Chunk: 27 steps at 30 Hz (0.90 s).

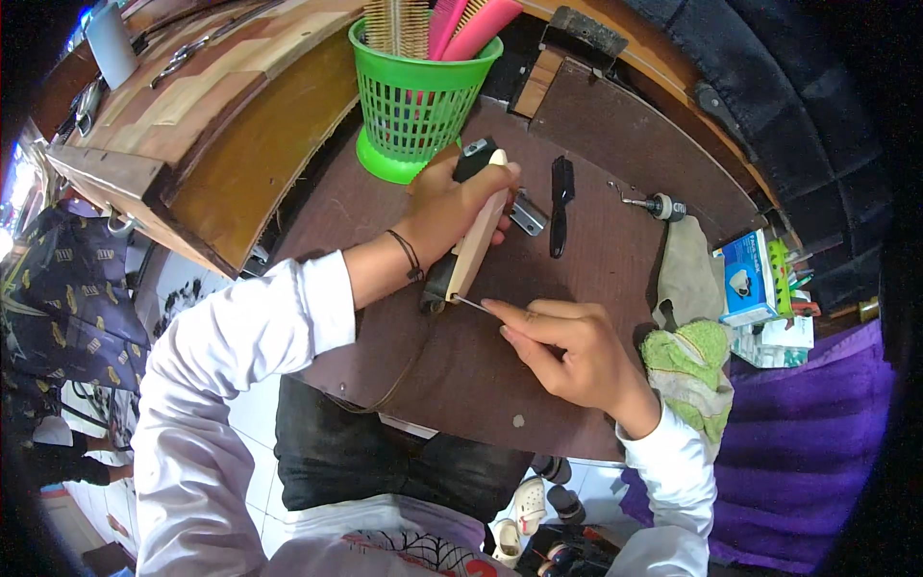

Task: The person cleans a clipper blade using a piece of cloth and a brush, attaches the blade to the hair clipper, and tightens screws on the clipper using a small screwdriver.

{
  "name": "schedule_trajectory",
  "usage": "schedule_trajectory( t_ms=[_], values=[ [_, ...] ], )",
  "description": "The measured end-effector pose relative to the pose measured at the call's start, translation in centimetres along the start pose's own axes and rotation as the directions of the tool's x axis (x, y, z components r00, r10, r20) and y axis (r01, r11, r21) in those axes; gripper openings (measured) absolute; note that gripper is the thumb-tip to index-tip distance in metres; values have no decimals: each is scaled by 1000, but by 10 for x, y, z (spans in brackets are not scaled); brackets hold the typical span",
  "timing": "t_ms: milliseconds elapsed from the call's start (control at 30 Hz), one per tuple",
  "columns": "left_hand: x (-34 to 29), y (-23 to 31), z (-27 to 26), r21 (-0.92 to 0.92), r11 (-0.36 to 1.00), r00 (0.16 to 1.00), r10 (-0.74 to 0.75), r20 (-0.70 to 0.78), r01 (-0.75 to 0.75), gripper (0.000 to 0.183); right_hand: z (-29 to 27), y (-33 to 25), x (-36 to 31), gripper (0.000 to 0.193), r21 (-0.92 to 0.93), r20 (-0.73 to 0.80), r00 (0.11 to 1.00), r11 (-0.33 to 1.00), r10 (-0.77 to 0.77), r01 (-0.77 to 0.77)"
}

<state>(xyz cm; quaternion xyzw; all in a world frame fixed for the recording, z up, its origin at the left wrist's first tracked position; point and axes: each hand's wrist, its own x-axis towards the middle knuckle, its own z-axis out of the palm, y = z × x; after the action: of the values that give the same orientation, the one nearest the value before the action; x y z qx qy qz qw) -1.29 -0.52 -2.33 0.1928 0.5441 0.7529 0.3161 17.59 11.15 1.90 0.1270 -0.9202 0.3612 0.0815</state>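
My left hand (437,207) is wrapped around a hair clipper, whose long cream casing (471,252) slants down toward me over a darker body. A cord trails from its lower end. Between the pinched fingers of my right hand (572,351) is a thin metal rod (469,303), its tip at the clipper's lower end; its handle, if any, is hidden in the hand. Just beyond my left fingers lies a flat metal piece (529,213), partly covered. A small black brush (561,207) rests to the right of it.
A green basket (375,159) of brushes and pink combs stands at the back. Further right are a small tool with a hooked metal shaft (663,206), a grey cloth (681,269), a green towel (687,361) and a blue box (748,279). A wooden cabinet (221,173) borders the left.
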Motion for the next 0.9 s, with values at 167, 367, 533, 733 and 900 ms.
schedule_trajectory(
  t_ms=[167, 367, 533, 733, 900],
  values=[
    [0, -2, 1, 11, 1000, 1000, 5, -20, -5, 41, -10, -7, 3, 38, -222, 37, 993, 968, -112, 118],
    [-2, -1, -1, 28, 1000, 1000, 10, -3, -10, 42, -14, -11, 3, 47, -599, 155, 958, 748, -243, 286],
    [-5, 3, -1, 37, 999, 1000, -6, -22, 7, 40, -13, -6, 7, 49, -587, 177, 938, 732, -300, 345],
    [-7, 5, 0, 59, 998, 1000, 0, -29, 2, 38, -6, -23, 4, 50, -733, 202, 925, 577, -321, 360],
    [-4, 4, -2, 43, 999, 999, -32, -13, 32, 38, -17, -30, 9, 49, -810, 344, 870, 356, -354, 465]
  ],
)
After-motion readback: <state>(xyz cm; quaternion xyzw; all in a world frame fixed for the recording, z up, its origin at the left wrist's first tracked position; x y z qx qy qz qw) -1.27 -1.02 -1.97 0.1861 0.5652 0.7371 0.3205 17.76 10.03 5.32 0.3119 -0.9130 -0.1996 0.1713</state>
